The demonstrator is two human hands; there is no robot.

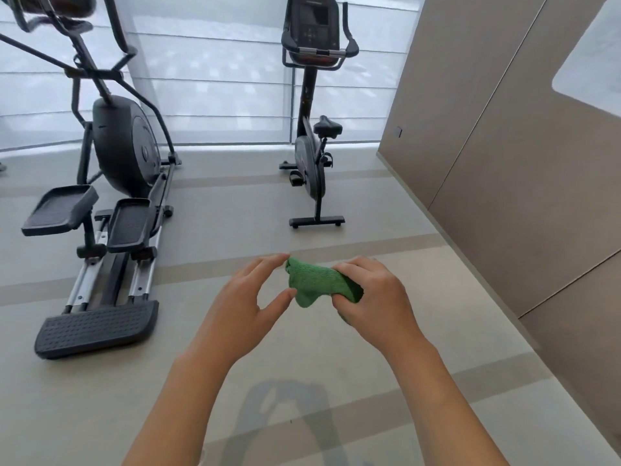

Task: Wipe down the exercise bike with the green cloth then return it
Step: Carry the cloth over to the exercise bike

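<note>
A bunched green cloth [314, 282] is held in front of me, low in the middle of the head view. My right hand [373, 294] grips its right end with curled fingers. My left hand [250, 294] is spread beside the cloth, with fingertip and thumb tip at its left edge. The black exercise bike [314, 136] stands upright some way ahead by the window, with its console [312, 26], handlebars and saddle [327, 124] facing me. Neither hand is near the bike.
A black elliptical trainer [111, 183] fills the left side, its rear step [97, 326] close to my left arm. A beige panelled wall [504, 146] runs along the right. Grey floor [235, 223] lies between me and the bike. White blinds cover the windows behind.
</note>
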